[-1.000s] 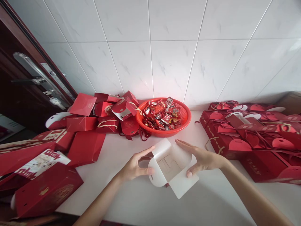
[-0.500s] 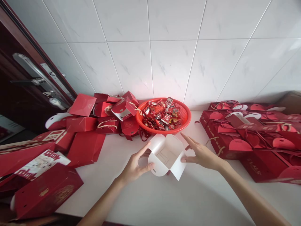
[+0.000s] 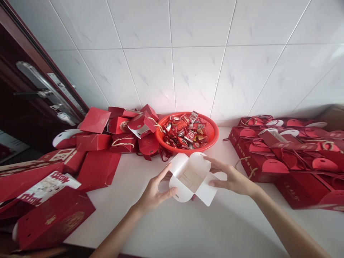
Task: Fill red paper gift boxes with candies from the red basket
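Note:
An open box (image 3: pixel 191 176) with a white inside stands on the white table, its flaps spread outward. My left hand (image 3: pixel 156 188) is at its left side, thumb on the rounded front flap and the other fingers round the outside. On the right, my right hand (image 3: pixel 230 176) has its thumb on the right flap and its fingers by the rear flap. Both hands hold the box between them. Just behind it sits a red plastic basket (image 3: pixel 214 134) with many wrapped sweets (image 3: pixel 181 132) in it.
Red boxes (image 3: pixel 98 166) are heaped at the left, some with rope handles. Rows of red boxes (image 3: pixel 301 184) fill the right side. Behind the table (image 3: pixel 172 229) is a tiled wall (image 3: pixel 199 75); a dark door (image 3: pixel 24 104) is at far left.
My right hand has shifted slightly, its fingers moving left along the rear flap. The right flap now leans further outward to the right. My left hand has barely moved.

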`<state>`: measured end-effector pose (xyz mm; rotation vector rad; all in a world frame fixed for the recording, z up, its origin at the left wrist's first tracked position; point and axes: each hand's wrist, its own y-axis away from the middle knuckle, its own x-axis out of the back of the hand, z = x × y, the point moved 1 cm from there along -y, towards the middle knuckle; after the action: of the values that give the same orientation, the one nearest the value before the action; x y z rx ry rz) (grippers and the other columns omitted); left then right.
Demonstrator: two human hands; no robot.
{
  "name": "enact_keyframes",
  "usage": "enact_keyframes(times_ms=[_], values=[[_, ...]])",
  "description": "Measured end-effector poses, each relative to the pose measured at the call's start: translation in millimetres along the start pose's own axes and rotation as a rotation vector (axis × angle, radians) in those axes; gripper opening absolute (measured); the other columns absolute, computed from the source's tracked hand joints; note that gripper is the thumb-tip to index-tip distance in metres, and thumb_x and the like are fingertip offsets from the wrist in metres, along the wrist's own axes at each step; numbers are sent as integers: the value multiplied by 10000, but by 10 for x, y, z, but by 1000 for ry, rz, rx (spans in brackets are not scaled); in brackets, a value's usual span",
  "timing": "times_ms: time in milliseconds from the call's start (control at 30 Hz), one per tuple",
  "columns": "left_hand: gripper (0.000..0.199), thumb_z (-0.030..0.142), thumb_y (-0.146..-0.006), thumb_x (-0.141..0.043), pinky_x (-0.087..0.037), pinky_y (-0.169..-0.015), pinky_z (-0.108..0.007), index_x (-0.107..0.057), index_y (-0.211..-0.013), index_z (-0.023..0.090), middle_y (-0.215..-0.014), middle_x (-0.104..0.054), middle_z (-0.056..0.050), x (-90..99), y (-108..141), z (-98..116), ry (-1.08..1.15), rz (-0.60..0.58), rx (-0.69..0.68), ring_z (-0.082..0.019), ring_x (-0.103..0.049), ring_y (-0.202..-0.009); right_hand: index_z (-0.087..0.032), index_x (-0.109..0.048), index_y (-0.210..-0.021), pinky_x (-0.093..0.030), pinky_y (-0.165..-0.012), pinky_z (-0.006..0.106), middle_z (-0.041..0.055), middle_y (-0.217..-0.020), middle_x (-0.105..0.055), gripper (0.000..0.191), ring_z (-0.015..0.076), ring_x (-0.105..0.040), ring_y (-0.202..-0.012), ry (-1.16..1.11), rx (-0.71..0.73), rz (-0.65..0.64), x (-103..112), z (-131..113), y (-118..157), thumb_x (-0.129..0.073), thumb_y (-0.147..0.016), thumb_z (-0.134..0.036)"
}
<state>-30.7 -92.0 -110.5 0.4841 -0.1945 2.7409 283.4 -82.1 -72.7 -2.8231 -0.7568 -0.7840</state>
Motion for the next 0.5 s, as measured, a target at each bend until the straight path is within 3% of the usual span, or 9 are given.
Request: enact_keyframes(times_ms=[267,400,500], values=[[893,526,-844,-720,-511,-1030,-416,-333,-1581,203,-1234,-716,-115,-16,-20,-15,-50,2,-41,-302,-659,-1160,-253,-344,-1562,-470,-1085,515,127,-1309,-616,918,296,-611,-1193,-125,-39,17,-60,157,-34,-743,-800,-575],[868,557,-837,-712,-496,-1052,-434,-382,-1557,202,-1241,-700,-141,1,-51,6,-144,11,-78,-319,-640,-1180,-302,-372,-1551,-496,-1063,514,113,-1410,-581,832,288,-630,-1152,-7,39,81,-10,73,-70,-699,-838,-580],[852,592,-837,-689,-496,-1047,-436,-400,-1547,221,-1369,-631,-152,34,-59,78,-204,25,-116,-324,-622,-1194,-328,-399,-1537,-526,-1017,519,109,-1460,-559,793,310,-640,-1144,141,69,111,49,-40,-76,-680,-848,-604]])
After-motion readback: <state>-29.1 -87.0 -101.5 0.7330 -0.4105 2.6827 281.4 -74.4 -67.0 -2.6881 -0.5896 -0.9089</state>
